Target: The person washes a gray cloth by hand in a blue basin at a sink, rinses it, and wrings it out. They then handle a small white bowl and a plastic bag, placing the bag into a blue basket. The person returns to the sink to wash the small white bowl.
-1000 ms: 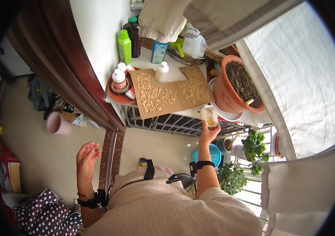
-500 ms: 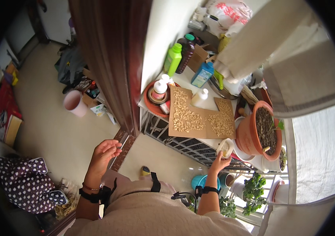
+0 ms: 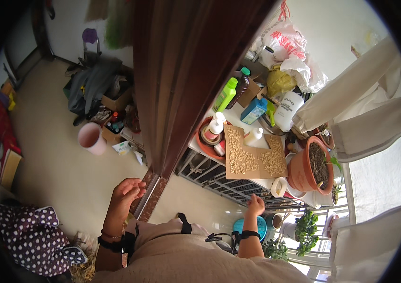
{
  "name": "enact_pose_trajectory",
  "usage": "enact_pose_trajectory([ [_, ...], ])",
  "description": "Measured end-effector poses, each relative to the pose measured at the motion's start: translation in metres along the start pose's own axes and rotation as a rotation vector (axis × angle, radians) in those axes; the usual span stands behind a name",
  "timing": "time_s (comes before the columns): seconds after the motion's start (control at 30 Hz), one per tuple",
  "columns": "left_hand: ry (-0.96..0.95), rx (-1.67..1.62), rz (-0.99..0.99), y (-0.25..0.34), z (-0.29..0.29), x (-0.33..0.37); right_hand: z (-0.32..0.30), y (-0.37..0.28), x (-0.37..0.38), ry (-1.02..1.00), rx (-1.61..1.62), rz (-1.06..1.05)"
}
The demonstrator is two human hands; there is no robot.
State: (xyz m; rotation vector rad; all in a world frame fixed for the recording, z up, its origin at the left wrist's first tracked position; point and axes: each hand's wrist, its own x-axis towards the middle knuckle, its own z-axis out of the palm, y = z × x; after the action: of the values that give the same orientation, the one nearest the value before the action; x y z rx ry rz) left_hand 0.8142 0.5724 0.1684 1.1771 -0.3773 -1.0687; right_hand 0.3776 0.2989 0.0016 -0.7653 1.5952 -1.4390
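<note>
My right hand, its fingers loosely curled in, hangs in front of the metal-framed shelf with nothing visible in it. Up and right of it, a small white dish sits at the shelf's front edge, beside a big terracotta flowerpot of soil. Left of the dish lies a sheet of cardboard spread with pale seeds or nuts. A white bottle stands at a notch in the cardboard. My left hand hovers near the doorway sill, empty, fingers bent but apart.
A dark wooden door frame divides the two rooms. Bottles, including a green one and a blue one, crowd the shelf back. Below are a turquoise basin and leafy plants. A pink bin stands left.
My right hand has let go of the white dish at the shelf edge and drawn back toward me. My left hand has lowered slightly, its fingers more bent. The view has shifted.
</note>
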Motion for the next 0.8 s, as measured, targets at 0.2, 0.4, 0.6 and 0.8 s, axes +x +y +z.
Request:
enact_pose_trajectory([
  [0.2,-0.128,0.039,0.046,0.060,-0.057,0.010,0.155,-0.063,-0.150,-0.635,-0.056,0.183],
  [0.4,-0.260,0.022,0.133,0.101,-0.109,0.015,0.292,-0.096,-0.331,-1.222,0.281,0.355],
  [0.6,-0.143,-0.179,0.108,0.100,-0.172,0.011,0.369,-0.070,-0.474,-1.294,0.627,0.884],
  [0.8,-0.065,-0.426,0.257,0.090,-0.216,0.014,0.416,-0.055,-0.549,-1.411,0.477,0.832],
])
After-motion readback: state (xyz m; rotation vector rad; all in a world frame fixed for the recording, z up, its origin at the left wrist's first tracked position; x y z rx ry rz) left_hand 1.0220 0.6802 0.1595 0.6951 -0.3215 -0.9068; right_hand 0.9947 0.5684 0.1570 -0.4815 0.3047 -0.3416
